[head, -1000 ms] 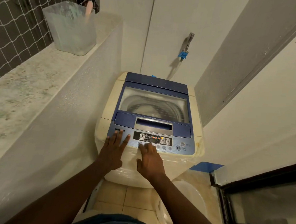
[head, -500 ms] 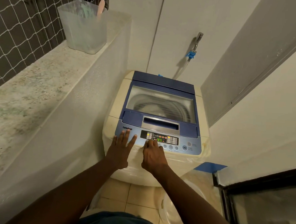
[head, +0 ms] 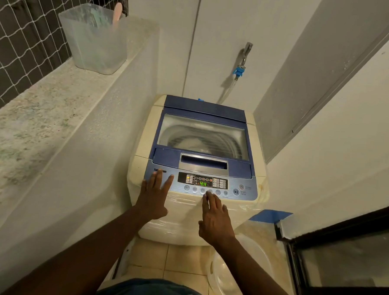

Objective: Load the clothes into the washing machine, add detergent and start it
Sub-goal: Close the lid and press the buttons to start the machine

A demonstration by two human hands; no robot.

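Top-load washing machine sits in the corner, cream body w/ blue top, lid down flat, drum visible thru the clear window. Control panel is lit, green digits reading 44 on the display. Left hand lies flat on the panel's left end, fingers spread, palm down, gripping nothing. Right hand is open too, fingers loosely extended, forefinger tip touching or just at the row of round buttons under the display; can't tell if it's actually pressing. Start/pause button sits further right, apart from both hands. Clothes: can't make them out thru the window. On the stone ledge to the left stands a translucent plastic container w/ a pink handle sticking out. Behind the machine, a wall tap w/ blue connector and hose. White plastic basin on the tiled floor near the person's right forearm.
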